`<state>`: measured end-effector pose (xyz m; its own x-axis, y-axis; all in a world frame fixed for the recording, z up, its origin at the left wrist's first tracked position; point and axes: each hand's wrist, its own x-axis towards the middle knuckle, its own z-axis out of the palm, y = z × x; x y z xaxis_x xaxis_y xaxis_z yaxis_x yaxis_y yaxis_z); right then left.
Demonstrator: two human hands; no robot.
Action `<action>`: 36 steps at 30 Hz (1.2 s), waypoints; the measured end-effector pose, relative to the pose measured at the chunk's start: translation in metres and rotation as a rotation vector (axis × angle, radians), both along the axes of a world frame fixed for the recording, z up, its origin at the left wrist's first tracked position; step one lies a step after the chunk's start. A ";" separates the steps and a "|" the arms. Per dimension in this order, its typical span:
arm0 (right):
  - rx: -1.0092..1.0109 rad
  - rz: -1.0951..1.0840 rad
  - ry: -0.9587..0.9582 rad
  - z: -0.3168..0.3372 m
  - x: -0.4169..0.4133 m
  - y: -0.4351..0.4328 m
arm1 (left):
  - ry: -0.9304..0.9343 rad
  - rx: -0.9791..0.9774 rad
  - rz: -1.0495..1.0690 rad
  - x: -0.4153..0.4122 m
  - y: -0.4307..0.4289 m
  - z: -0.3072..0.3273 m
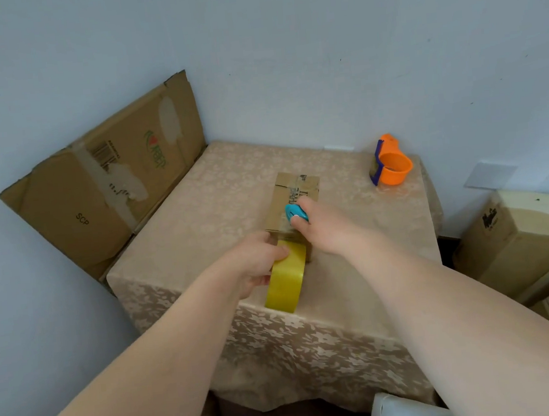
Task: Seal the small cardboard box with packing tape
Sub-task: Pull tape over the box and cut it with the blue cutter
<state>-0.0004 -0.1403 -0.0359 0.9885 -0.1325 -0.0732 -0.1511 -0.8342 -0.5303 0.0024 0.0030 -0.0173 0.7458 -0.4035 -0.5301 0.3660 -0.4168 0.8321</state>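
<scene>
Box [294, 202]: small, brown cardboard, lying near the middle of the bench [220, 209]; printed top face up, with what looks like a clear strip along its length. Near end hidden behind the tape roll.

Tape roll [287, 278]: yellow, standing on edge at the box's near end, touching or just beside it. Left hand [254, 262], grip clenched on the roll, thumb over its upper rim.

Cutter [296, 213]: small, teal, pressed to the box top under the right hand [321, 228], grip grasping it with fingers curled around it.

Risks, as judged:
- The light box may slide on the cloth if the roll is tugged, since neither hand pins it firmly.
- The strip may wrinkle or drift off the seam if the roll tilts.
- A cut under slack tape may tear ragged; the blade could score the cardboard, or nick the left hand's fingers so near.

Surroundings: orange tape dispenser [392, 166] at the far right corner, well apart; flattened carton [104, 176] leaning on the wall at left; more cartons [518, 239] on the right.
</scene>
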 end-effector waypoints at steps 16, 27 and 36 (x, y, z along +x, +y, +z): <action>0.008 -0.029 0.077 0.005 0.006 0.004 | -0.041 0.038 -0.010 0.002 0.008 -0.006; -0.012 -0.028 0.074 0.003 0.007 0.005 | -0.065 0.087 -0.029 0.005 -0.006 -0.025; 0.050 -0.053 0.053 0.003 0.011 0.000 | -0.401 0.425 -0.181 0.012 -0.007 -0.023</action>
<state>0.0102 -0.1402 -0.0330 0.9746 -0.1798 -0.1333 -0.2238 -0.7969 -0.5612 0.0145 -0.0040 -0.0399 0.8599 -0.3569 -0.3650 -0.0488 -0.7691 0.6373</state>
